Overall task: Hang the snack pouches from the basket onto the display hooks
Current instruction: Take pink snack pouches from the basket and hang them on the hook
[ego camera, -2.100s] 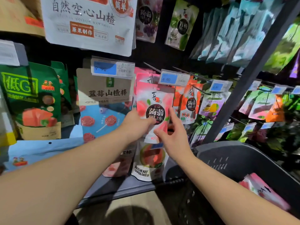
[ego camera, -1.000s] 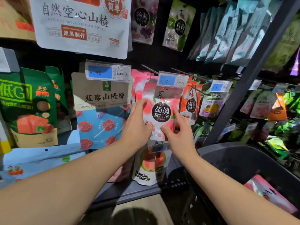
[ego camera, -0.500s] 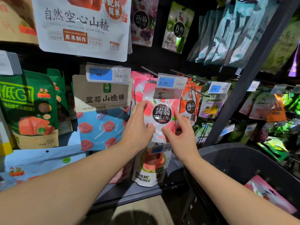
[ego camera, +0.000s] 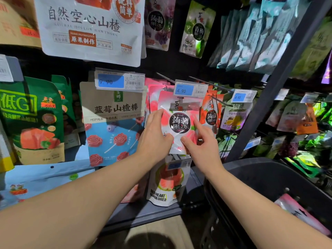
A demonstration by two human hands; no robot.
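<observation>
SHOP DISPLAY: A person's two bare hands hold a pink pouch (ego camera: 179, 123) upright against a wall of hanging snacks. The left hand (ego camera: 154, 139) grips the pouch's left edge, with its fingers curled round the side and its thumb on the front. The right hand (ego camera: 203, 141) pinches the lower right edge, thumb on the front and forefinger lying up along the side. The pouch's top sits just under a blue price tag (ego camera: 190, 89) at the tip of a hook (ego camera: 166, 77). Whether the pouch is threaded on that hook cannot be told. More pink packets hang close behind it.

Room is tight on both sides. A blue-and-tan bag (ego camera: 113, 132) hangs just beside the left hand, and an orange pouch (ego camera: 212, 115) hangs just beside the right forefinger. Below, the held pouch's bottom edge overlaps the top of a guava pouch (ego camera: 167, 184). The open space lies toward the camera, in front of the rack.

A grey slanted post (ego camera: 269, 97) separates this bay from the one to the right. A dark basket (ego camera: 269, 177) stands at lower right, near the right forearm, with a second pink pouch (ego camera: 301, 212) lying inside it. A grey shelf ledge (ego camera: 152, 212) runs beneath the display, above a pale floor (ego camera: 158, 234). The rack's back is dark, and the packet fronts catch the light.
</observation>
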